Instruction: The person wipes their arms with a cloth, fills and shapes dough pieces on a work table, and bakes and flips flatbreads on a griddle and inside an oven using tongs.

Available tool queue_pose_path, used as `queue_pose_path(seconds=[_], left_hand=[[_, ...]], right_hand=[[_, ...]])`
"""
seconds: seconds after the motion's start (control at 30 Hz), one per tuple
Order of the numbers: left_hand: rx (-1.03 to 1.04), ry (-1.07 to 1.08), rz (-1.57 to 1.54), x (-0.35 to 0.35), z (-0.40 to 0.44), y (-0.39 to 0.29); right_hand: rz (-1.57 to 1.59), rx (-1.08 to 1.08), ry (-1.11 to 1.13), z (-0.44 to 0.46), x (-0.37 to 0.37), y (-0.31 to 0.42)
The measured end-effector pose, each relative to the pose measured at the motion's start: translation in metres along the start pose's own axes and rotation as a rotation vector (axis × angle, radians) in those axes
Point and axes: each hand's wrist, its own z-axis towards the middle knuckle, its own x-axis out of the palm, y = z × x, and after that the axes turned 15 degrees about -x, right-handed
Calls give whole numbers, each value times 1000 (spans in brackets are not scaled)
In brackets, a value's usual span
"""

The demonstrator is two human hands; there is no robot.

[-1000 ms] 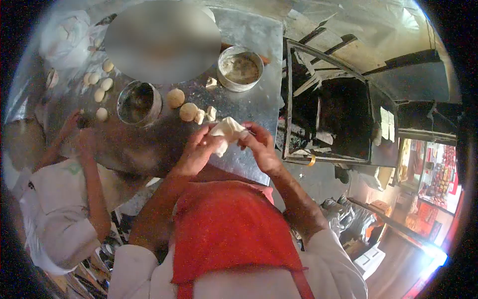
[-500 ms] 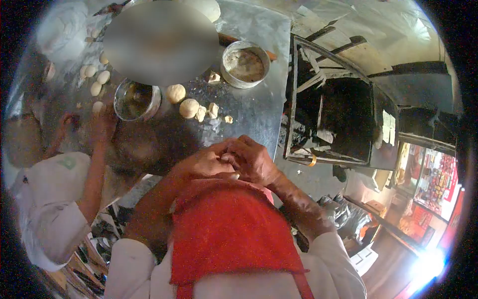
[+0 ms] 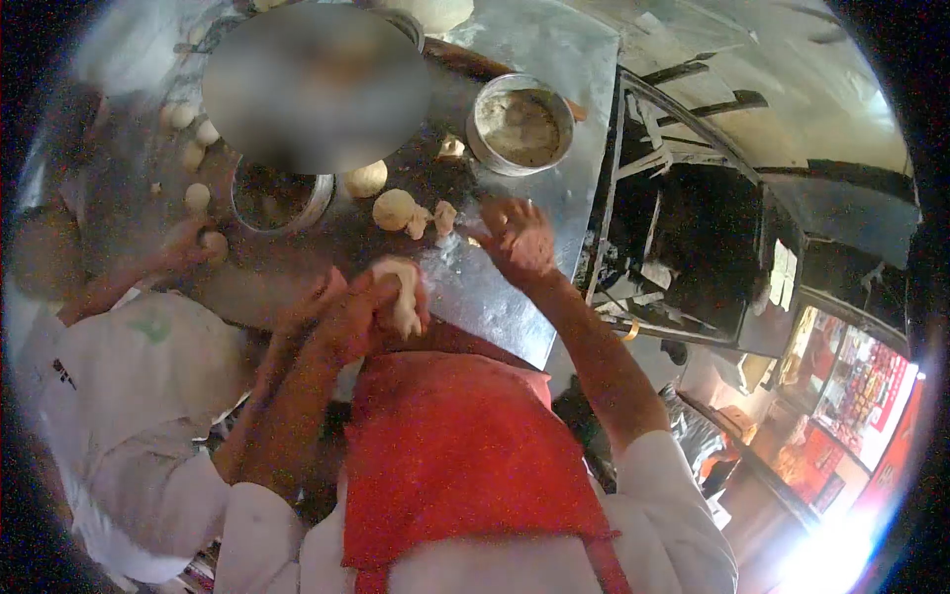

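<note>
My left hand is closed around a soft piece of pale dough, which hangs out past the fingers above the apron's top edge. My right hand is apart from it, over the table's right part, fingers spread and slightly bent, beside small dough scraps. Two round dough balls, one of them next to the scraps and the other farther back, lie on the dark metal table.
A round tin with flour stands at the back right, before a wooden rolling pin. Another round tin is left of centre. A co-worker's hand is at the left near several dough balls. A dark open-framed unit stands right.
My hands, together half a second ago, have parted: the left moved left with the dough showing, the right moved forward and right. The co-worker's arms shifted, and the view tilted.
</note>
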Motion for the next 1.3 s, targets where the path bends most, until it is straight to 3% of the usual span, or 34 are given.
queue_pose_path(seconds=[0.07,0.1,0.13,0.17,0.2,0.27,0.33,0.4,0.43,0.47,0.5,0.53,0.6,0.63,0.7,0.73,0.8,0.83,0.97,1.07,1.13,1.2,1.27,1.3], left_hand=[[223,-256,-168,-1,0,-1],[292,-556,553,-2,-1,-3],[288,-560,547,-2,0,-3],[251,-527,342,0,3,-3],[217,-493,137,1,4,-4],[246,-468,50,-5,4,-3],[289,-447,-28,-36,15,7],[338,-44,-69,-102,22,23],[364,-75,-54,-83,10,13],[360,-251,2,-39,4,3],[348,-419,48,-13,3,0],[361,-432,47,-13,5,3],[335,-466,172,-18,14,11],[320,-477,133,-16,17,10],[309,-568,153,-25,26,13],[298,-667,173,-25,31,12],[348,-684,146,-22,44,12],[401,-720,114,-20,49,12],[392,-550,-128,33,66,5],[321,-504,64,30,84,19],[336,-492,205,32,84,29],[382,-364,346,44,82,30],[328,-407,424,43,85,39],[344,-294,408,38,85,42]], right_hand=[[144,-3,22,-34,37,0],[259,12,67,-38,39,6],[374,27,111,-39,38,12],[577,200,131,-38,38,15],[584,192,136,-34,39,17],[416,147,278,-23,38,24],[502,87,260,0,34,34],[606,7,222,15,41,45],[598,-57,190,17,52,47],[592,-116,163,18,58,50],[846,78,69,18,57,49],[856,61,67,22,54,43],[328,270,549,25,45,31],[324,270,550,25,46,23],[439,-20,-194,20,49,5],[424,-11,-190,16,39,5],[674,327,-92,7,16,10],[1077,689,58,19,-21,22],[1337,711,-36,5,-46,66],[1140,735,-151,-12,-41,72],[818,724,-164,-15,-52,73],[921,736,-263,-28,-47,71],[1351,831,-147,-37,-51,70],[1306,821,-76,-42,-46,69]])
